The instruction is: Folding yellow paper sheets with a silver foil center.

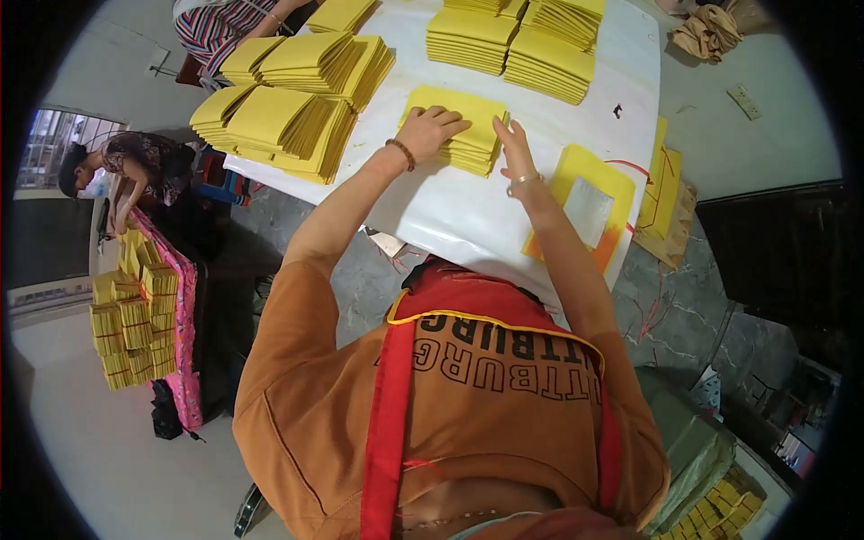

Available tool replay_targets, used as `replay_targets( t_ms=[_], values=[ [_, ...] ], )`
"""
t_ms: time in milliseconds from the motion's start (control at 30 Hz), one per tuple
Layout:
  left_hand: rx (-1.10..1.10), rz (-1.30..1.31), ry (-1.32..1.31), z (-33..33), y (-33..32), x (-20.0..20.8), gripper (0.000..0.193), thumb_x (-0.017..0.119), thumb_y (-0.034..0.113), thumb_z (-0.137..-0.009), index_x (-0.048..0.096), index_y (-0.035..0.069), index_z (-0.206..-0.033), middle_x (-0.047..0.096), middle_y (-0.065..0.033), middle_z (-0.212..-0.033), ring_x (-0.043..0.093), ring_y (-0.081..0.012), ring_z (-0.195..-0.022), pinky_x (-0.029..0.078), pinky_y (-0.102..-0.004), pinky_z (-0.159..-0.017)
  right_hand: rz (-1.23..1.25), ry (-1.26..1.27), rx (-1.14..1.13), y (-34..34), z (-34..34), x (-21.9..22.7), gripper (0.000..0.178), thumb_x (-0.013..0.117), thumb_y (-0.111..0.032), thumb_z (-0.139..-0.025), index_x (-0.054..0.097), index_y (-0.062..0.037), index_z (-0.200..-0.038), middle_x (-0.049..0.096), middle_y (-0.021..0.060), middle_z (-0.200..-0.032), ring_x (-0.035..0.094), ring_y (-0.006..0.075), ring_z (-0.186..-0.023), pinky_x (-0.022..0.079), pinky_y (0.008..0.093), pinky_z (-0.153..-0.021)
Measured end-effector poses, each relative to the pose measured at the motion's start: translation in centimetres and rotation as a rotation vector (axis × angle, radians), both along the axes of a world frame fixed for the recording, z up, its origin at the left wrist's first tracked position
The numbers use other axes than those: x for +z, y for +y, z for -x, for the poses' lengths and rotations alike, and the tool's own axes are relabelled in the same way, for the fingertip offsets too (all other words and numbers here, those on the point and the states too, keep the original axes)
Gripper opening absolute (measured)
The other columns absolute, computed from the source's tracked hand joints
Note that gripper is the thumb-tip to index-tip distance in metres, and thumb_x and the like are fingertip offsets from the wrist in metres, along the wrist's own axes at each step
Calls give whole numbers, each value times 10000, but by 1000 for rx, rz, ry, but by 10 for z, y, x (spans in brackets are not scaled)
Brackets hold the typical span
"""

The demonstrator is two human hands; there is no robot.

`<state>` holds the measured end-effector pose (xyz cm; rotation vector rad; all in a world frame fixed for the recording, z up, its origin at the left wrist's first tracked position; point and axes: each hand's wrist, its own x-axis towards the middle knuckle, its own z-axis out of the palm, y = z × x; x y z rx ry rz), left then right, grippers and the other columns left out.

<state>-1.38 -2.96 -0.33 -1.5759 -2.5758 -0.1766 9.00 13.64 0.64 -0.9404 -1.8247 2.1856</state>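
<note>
A small stack of yellow paper pieces, envelope-like in shape [475, 110], lies on the white-covered table [405, 211] in front of me. My left hand [434, 133], with a beaded bracelet at the wrist, rests on top of the stack with its fingers laid out. At the stack's right edge is my right hand [516, 151], a bangle on its wrist, its fingers stretched and apart. It is close to the edge; whether it touches cannot be made out. Neither hand grips anything that I can see.
Yellow stacks stand at the table's left [288, 126] and far side [513, 49]. A yellow-orange frame-like sheet [565, 175] lies right. A co-worker [148, 166] bends over a pink-covered table [187, 333] with tied yellow bundles [135, 324]. Another person's striped clothing [220, 31] shows far left.
</note>
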Motion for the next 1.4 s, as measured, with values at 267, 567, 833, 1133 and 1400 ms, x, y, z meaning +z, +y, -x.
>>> replay_targets(
  t_ms=[267, 567, 833, 1133, 1400],
  values=[
    [541, -590, -770, 29, -33, -35, 613, 605, 348, -814, 403, -21, -1260, 491, -180, -1221, 479, -257, -1121, 374, -347, -934, 160, 160, 68, -3, 34, -65, 469, 708, -105, -709, 508, 27, -1112, 603, 121, -998, 593, 211, -869, 474, 315, -737],
    [562, -638, -1965, 46, -28, -22, 599, 654, 287, -794, 408, -41, -1230, 556, -126, -1130, 561, -189, -1009, 452, -298, -858, 260, 62, 2, 1, 13, -33, 529, 716, -115, -724, 466, 11, -1174, 582, 103, -1046, 586, 186, -880, 488, 302, -742],
    [161, -789, -1701, 15, -32, -5, 598, 682, 157, -727, 401, -37, -1219, 538, -126, -1132, 534, -176, -1028, 440, -291, -869, 87, 218, 158, 12, -14, -58, 927, 755, -86, -678, 161, -49, -1389, 441, 85, -1245, 471, 196, -1108, 438, 311, -897],
    [-8, -607, -1479, 9, -49, -17, 1044, 823, 206, -565, 163, 56, -1359, 332, -122, -1325, 298, -217, -1259, 253, -345, -1025, -102, 306, 345, 10, -45, -35, 1216, 816, -43, -557, -52, -65, -1408, 339, 92, -1337, 336, 189, -1232, 303, 330, -1021],
    [55, 2, -747, 16, -50, -66, 1366, 842, 445, -426, -34, 104, -1418, 136, -137, -1459, 93, -256, -1357, -13, -484, -1054, -497, 414, 339, 2, -40, -65, 1159, 852, -124, -516, 104, -35, -1396, 361, 100, -1322, 372, 201, -1206, 308, 325, -1017]
  ],
)
